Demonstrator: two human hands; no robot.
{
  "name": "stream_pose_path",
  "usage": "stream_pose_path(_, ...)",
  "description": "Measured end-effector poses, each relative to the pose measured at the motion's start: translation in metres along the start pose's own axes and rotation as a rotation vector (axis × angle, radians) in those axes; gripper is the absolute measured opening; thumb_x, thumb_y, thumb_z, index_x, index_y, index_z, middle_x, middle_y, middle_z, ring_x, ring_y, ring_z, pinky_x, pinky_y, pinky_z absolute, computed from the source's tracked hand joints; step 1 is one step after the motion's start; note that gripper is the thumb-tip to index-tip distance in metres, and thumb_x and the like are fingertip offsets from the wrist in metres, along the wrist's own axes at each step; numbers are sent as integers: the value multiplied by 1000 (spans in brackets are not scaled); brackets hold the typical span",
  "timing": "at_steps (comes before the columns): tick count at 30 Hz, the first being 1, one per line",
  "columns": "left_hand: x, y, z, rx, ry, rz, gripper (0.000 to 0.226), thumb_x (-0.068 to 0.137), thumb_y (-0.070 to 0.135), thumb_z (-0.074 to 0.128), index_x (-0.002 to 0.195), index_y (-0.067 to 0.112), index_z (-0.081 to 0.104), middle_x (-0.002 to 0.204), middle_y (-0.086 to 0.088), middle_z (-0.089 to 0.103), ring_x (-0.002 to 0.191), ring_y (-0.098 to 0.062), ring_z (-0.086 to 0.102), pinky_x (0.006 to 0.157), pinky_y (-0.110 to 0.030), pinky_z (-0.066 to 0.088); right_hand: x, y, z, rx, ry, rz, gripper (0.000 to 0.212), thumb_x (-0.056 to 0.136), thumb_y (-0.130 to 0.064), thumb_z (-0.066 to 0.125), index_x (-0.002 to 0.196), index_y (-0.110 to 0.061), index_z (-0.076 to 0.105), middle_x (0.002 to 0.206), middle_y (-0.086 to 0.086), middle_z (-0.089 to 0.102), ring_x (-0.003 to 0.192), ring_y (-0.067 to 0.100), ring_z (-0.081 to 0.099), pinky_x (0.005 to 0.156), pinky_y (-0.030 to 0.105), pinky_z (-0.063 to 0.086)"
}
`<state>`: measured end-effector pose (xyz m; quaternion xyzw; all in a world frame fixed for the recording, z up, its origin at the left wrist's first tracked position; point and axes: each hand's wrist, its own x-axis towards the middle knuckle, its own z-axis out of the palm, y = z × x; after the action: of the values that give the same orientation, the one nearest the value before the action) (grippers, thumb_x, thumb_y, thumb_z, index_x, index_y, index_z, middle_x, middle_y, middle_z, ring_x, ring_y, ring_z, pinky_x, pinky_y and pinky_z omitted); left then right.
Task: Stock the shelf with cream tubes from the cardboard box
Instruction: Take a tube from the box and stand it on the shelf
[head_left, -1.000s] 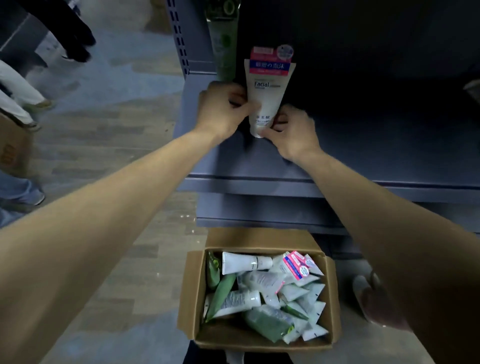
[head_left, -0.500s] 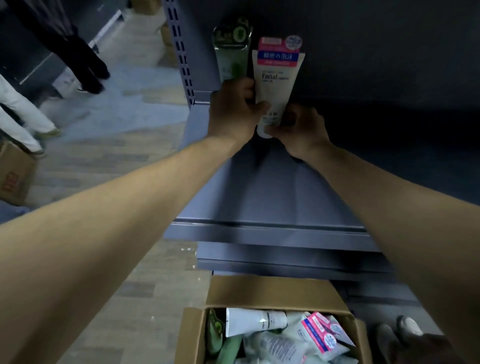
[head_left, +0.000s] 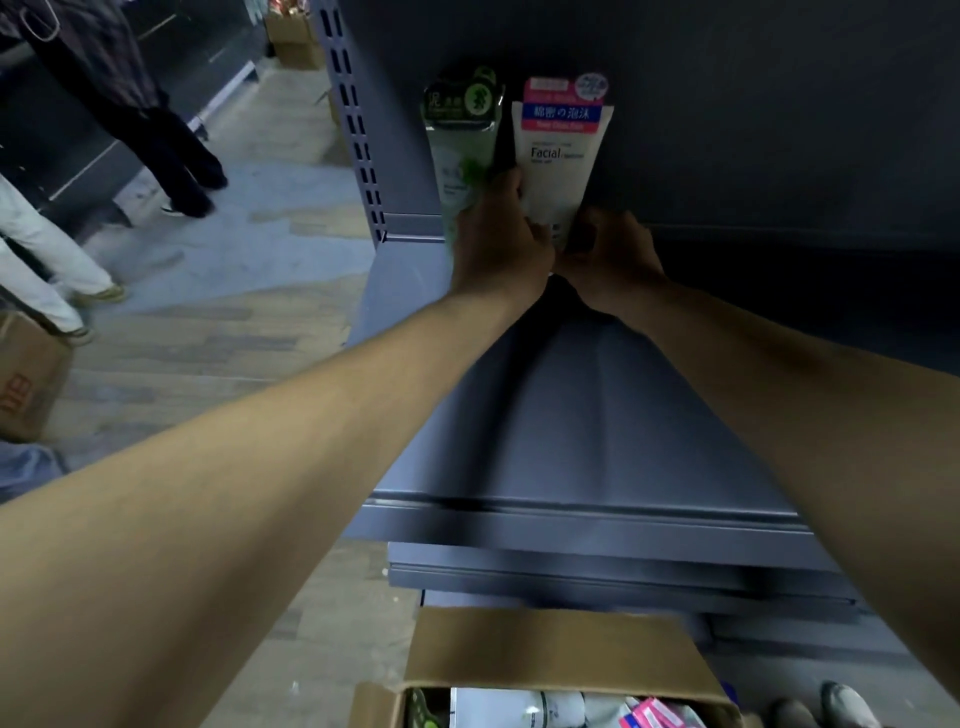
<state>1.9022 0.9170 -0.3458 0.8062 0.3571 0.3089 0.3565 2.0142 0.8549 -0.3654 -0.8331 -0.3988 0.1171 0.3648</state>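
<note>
Since a second ago both arms have reached further in, carrying the white tube (head_left: 558, 166) toward the back of the shelf (head_left: 597, 415), and the view has tipped up so only the top of the cardboard box (head_left: 545, 654) shows at the near edge, with more tubes inside. Further in, the left hand (head_left: 501, 249) and right hand (head_left: 613, 260) both grasp the lower end of the white tube, which stands upright, cap down. Just left of it a green tube (head_left: 460, 150) stands against the back panel. Far left, people's legs (head_left: 171, 150) stand on the floor.
</note>
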Motion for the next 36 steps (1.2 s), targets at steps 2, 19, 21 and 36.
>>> stream_pose_path(2,4,0,1,1,11,1,47,82,10,53,129,13,55,127,-5,65,119,-26,60,99,-42,51,2,-1,-2,-7,1,-3,42,84,-33,74,119,-12,63,117,5,67,107,18,61,75,24,41)
stream_pose_path(19,12,7,16,7,51,9,55,89,7,57,142,12,45,140,-7,54,131,-26,48,108,-38,43,21,-3,0,-22,-8,39,41,91,-36,65,123,-11,60,118,9,64,105,24,61,68,25,41)
stream_pose_path(21,8,4,12,-12,25,3,58,87,8,58,143,13,45,140,-7,55,131,-26,50,108,-40,44,18,-2,1,-29,-16,31,38,88,-35,68,116,-10,63,106,7,64,94,19,59,59,22,39)
stream_pose_path(36,-121,1,-59,101,-199,25,53,87,8,59,138,16,52,122,-5,67,96,-19,69,88,-19,47,-135,1,-40,103,-148,158,70,82,-26,80,140,-3,48,134,13,60,120,21,59,102,25,47)
